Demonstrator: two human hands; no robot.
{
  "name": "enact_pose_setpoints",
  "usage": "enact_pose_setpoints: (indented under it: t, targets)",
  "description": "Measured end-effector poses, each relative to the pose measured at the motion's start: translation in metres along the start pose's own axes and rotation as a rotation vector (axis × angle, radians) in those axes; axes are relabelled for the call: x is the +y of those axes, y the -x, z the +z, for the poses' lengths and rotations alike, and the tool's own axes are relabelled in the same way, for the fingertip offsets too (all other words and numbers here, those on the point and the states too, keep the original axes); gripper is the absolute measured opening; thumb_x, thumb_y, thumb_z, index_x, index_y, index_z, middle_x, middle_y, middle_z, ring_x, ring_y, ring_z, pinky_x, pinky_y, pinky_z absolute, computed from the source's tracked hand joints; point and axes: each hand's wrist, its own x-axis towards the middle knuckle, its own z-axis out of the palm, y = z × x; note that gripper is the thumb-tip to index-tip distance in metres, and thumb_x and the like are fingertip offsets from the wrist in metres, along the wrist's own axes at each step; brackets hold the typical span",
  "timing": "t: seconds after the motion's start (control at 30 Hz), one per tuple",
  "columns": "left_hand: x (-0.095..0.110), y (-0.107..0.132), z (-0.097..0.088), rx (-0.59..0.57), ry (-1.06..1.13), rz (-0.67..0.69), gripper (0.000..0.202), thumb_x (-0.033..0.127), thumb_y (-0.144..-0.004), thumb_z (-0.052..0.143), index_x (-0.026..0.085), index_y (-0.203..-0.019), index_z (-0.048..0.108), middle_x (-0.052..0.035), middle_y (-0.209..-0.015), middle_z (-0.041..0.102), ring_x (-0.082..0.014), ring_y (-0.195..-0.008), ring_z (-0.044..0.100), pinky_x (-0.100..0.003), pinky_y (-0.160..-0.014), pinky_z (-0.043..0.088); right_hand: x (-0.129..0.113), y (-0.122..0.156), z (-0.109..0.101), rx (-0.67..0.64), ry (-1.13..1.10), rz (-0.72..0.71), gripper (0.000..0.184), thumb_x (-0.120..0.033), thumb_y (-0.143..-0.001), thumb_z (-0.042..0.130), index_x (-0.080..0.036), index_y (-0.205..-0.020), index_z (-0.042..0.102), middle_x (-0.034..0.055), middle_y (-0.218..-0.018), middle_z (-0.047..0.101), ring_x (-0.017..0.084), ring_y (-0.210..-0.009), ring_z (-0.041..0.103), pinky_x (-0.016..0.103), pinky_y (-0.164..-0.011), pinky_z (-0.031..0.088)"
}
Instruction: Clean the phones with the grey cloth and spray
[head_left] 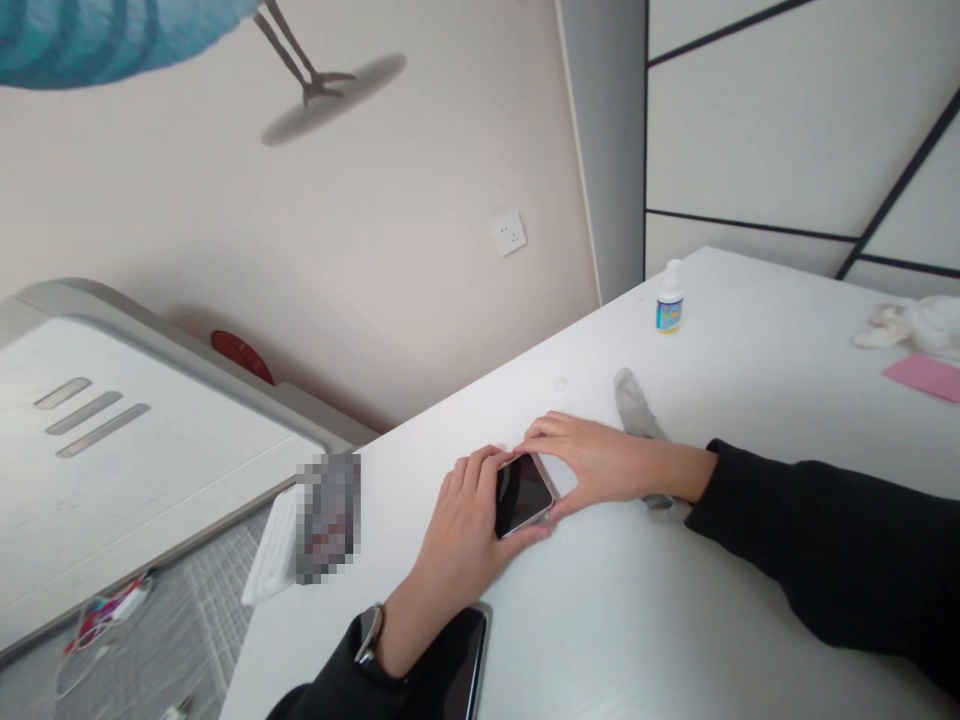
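Note:
A smartphone (pixel 525 492) with a dark screen and pale edge lies on the white table, between my two hands. My left hand (pixel 472 515) is wrapped over its left end, thumb along the near edge and fingers at the far edge. From the right, my right hand (pixel 589 460) grips the other end, with thumb and fingers on opposite corners. Under my left forearm rests a larger dark-screened device (pixel 463 655), partly covered by the sleeve. A grey cloth strip (pixel 636 402) passes beneath my right wrist.
A small white bottle with a blue label (pixel 670 300) stands near the table's (pixel 750 360) far corner. Crumpled white tissue (pixel 919 325) and a pink card (pixel 926 377) lie at the right. A white pack (pixel 274 545) sits at the left edge. The wall bounds the far side.

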Motion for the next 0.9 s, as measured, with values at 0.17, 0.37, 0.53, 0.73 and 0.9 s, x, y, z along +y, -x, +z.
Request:
enact_pose_setpoints:
  t: [0.17, 0.37, 0.53, 0.73, 0.9]
  targets:
    - [-0.021, 0.031, -0.019, 0.054, -0.001, -0.043, 0.094, 0.076, -0.090, 0.062, 0.026, -0.160, 0.025, -0.0199, -0.158, 0.045, -0.0386, -0.147, 0.043, -0.063, -0.120, 0.037, -0.006, 0.002, -0.003, -0.001, -0.043, 0.033, 0.072, -0.035, -0.069, 0.098, -0.014, -0.128, 0.064, 0.0137, -0.125, 0.063, 0.033, -0.120, 0.056, 0.048, -0.108, 0.046]
    - [-0.046, 0.067, -0.017, 0.044, 0.016, -0.138, 0.061, 0.047, -0.091, 0.076, 0.033, -0.145, 0.051, -0.0094, -0.153, 0.053, -0.0335, -0.143, 0.051, -0.058, -0.120, 0.043, -0.015, 0.006, -0.007, 0.005, -0.231, 0.101, 0.065, -0.023, -0.067, 0.094, -0.017, -0.125, 0.064, 0.0128, -0.126, 0.064, 0.033, -0.122, 0.057, 0.050, -0.110, 0.044]
    - [-0.043, 0.067, -0.013, 0.149, 0.107, -0.205, 0.058, 0.050, -0.089, 0.078, 0.030, -0.136, 0.050, -0.0072, -0.134, 0.066, -0.0308, -0.125, 0.065, -0.051, -0.108, 0.053, -0.022, 0.009, 0.002, 0.020, -0.500, 0.207, 0.086, -0.018, -0.081, 0.079, -0.022, -0.158, 0.040, 0.0146, -0.141, 0.059, 0.022, -0.108, 0.066, 0.040, -0.096, 0.055]
    - [-0.034, 0.073, -0.014, 0.249, 0.523, -0.397, 0.066, 0.056, -0.084, 0.080, 0.030, -0.134, 0.047, -0.0083, -0.140, 0.062, -0.0304, -0.128, 0.062, -0.045, -0.109, 0.049, -0.026, 0.003, 0.009, -0.045, -0.898, 0.235, 0.085, -0.042, -0.083, 0.086, -0.021, -0.156, 0.047, 0.0165, -0.146, 0.060, 0.025, -0.125, 0.066, 0.039, -0.104, 0.054]
    - [-0.034, 0.081, -0.008, 0.206, 0.911, -0.470, 0.093, 0.059, -0.085, 0.079, 0.033, -0.157, 0.026, -0.0018, -0.107, 0.072, -0.0234, -0.095, 0.070, -0.034, -0.087, 0.055, -0.026, 0.002, 0.020, -0.024, -1.053, 0.325, 0.069, -0.045, -0.086, 0.086, -0.020, -0.144, 0.060, 0.0124, -0.116, 0.078, 0.023, -0.103, 0.075, 0.035, -0.090, 0.057]
